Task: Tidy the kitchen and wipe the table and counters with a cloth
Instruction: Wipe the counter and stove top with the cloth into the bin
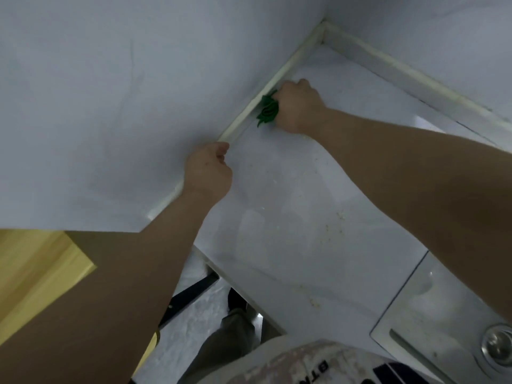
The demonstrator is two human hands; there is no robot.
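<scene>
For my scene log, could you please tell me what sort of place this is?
Most likely a kitchen corner: a white counter with crumbs, a sink drain set beside it, and a green cloth in the right hand.

There is one white counter [291, 203]. Two pale sealing strips border it: the left-edge strip [241, 117] and the far-edge strip [401, 67], which meet at the far corner. Two walls rise behind them, the left wall [110, 92] and the far wall [429, 18]. Two hands are on the counter along its left edge, the left hand [207, 170] and, nearer the far corner, the right hand [297, 106]. There is one green cloth [267, 109], in the right hand. One sink [432, 309] sits at the counter's near right corner, with one metal drain [497, 343]. The crumbs [340, 216] scattered across the middle are too many and too small to count. One wooden panel [36, 267] shows beyond the left edge, and one dark shoe [235, 299] below the near edge.
</scene>
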